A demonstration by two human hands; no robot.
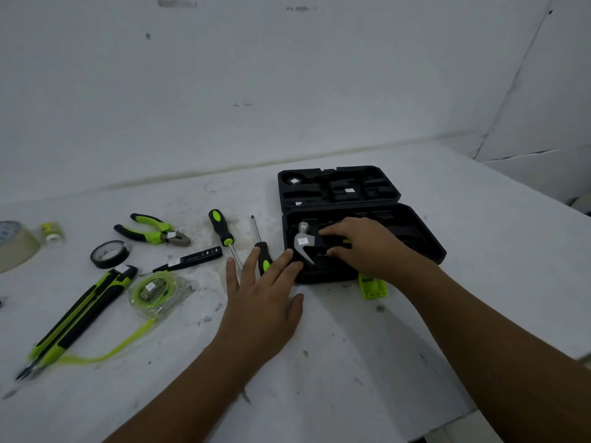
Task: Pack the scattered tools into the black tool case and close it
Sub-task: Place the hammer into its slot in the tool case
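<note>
The open black tool case [430,247] lies under the right hand [364,247], which seems to clutch the hidden handle of the hammer [302,241]. The hammer lies sideways in the case, head poking left of the grip. The left hand [262,298] rests flat, holding nothing, nearer the loose screwdriver [263,251].

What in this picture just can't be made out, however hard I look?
Head view only:
The hammer handle: covered by the right hand inside the black case.
The beige tape roll: cut off by the left edge.
The white stickers: print too small to read.
The green latch: partly behind the right forearm.
The nearest screwdriver: handle end hidden by the left hand.
</note>
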